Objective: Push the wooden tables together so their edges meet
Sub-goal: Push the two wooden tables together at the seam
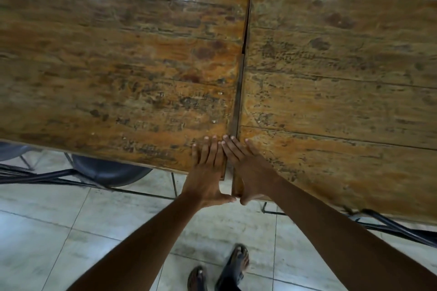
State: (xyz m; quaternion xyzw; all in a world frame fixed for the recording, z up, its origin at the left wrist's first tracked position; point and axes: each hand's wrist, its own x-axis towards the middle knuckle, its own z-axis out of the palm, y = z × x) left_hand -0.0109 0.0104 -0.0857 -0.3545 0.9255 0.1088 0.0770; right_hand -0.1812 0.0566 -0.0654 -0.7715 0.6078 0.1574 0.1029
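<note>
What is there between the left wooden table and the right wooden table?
Only a narrow dark gap, seen in the head view; nothing else shows in it. At its near end the right hand lays its fingers across it.

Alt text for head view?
Left wooden table and right wooden table sit side by side, a narrow gap between. The left hand and right hand lie flat, fingers straight, on the near corners at the gap. Below: tiled floor, sandalled feet.
</note>
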